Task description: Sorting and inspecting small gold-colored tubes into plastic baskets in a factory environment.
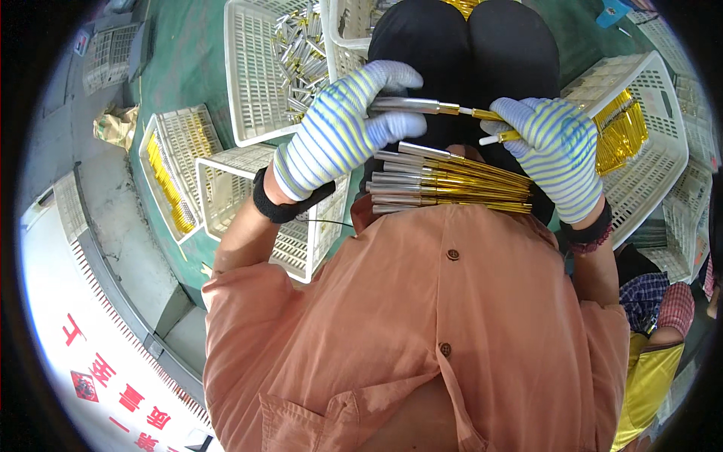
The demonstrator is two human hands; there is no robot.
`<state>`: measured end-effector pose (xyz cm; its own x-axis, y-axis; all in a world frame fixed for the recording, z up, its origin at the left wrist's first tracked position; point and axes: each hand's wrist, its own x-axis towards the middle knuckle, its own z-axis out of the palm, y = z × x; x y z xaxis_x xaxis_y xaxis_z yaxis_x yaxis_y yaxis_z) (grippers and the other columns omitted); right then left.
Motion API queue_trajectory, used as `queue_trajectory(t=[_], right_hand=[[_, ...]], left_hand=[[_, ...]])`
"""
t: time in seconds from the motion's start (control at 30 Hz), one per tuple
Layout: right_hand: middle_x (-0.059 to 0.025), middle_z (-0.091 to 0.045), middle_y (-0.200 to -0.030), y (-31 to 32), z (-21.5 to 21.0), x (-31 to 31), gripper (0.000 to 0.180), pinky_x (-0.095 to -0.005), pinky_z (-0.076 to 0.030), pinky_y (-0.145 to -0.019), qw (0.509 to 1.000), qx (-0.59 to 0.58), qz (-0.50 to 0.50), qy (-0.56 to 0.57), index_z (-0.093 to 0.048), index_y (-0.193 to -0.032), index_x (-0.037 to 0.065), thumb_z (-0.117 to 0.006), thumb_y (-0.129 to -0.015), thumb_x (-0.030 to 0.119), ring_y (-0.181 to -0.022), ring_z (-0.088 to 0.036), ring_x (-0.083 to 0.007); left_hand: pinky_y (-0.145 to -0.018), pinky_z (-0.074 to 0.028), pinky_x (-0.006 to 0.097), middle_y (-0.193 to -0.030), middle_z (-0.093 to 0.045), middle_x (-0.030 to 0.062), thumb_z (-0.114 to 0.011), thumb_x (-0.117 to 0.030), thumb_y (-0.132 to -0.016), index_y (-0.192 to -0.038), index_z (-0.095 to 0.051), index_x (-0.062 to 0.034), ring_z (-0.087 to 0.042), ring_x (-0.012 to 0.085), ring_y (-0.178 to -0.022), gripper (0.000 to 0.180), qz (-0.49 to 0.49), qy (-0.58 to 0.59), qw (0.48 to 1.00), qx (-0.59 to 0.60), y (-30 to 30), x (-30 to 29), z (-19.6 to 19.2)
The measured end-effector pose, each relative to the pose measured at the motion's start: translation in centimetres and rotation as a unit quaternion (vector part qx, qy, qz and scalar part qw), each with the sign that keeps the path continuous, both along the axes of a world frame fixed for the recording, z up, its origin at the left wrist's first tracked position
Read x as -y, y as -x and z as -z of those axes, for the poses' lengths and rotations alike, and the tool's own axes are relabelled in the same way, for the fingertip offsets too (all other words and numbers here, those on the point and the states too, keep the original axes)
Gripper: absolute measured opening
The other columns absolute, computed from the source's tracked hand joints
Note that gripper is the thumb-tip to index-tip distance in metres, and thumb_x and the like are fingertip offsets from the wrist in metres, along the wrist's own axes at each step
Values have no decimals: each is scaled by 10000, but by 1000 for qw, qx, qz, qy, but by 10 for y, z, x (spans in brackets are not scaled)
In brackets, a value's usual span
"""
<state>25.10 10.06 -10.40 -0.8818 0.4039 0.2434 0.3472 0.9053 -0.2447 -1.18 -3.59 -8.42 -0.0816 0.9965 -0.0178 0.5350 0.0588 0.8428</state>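
Note:
My left hand [331, 128], in a striped knit glove, is closed round silver tubes [413, 104] that point to the right. My right hand [553, 151], gloved the same way, grips gold tubes with white tips. One gold tube [485, 114] lines up with a silver tube's narrow gold end and seems to meet it; a second gold tube [501, 138] sticks out just below, its white tip free. Between my hands and my shirt, a bundle of silver-and-gold sticks [444, 181] lies across my lap, silver ends left. How many tubes each hand holds is hidden by the fingers.
At the upper left, a white plastic basket [239, 71] holds loose silver tubes. Another basket [663, 162] on the right contains gold tubes. Further left stands a basket [183, 119] with gold pieces, beside white crates [226, 162]. Another person's yellow clothing [644, 384] shows at lower right.

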Motion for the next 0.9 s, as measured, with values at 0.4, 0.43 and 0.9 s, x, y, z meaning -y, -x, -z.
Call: queue_trajectory(t=[0.4,0.43,0.9], right_hand=[[-71,-753,-883,7,-5,-4,298,-401,-545,-667,999,16,-5,-38,-757,-1079,116,-794,-812,243,-762,-710,-289],[-71,-753,-883,6,-3,-5,298,-401,-545,-667,999,17,-3,-38,-757,-1079,116,-794,-812,243,-762,-710,-289],[-86,-757,-883,-2,5,1,255,-371,-573,-734,969,-146,104,171,-753,-1120,88,-791,-901,212,-795,-732,-279]], left_hand=[[-618,-509,270,-741,-686,71,-708,-381,-1019,-1044,-734,-22,-647,129,-640,360,-81,277,954,80,23,-2,-3],[-618,-509,270,-741,-686,71,-708,-381,-1019,-1044,-734,-22,-647,129,-640,360,-79,278,954,80,20,-1,1],[-794,-549,295,-949,-730,80,-669,-261,-1046,-1205,-710,-12,-691,172,-847,298,-159,-14,979,-131,67,13,25]])
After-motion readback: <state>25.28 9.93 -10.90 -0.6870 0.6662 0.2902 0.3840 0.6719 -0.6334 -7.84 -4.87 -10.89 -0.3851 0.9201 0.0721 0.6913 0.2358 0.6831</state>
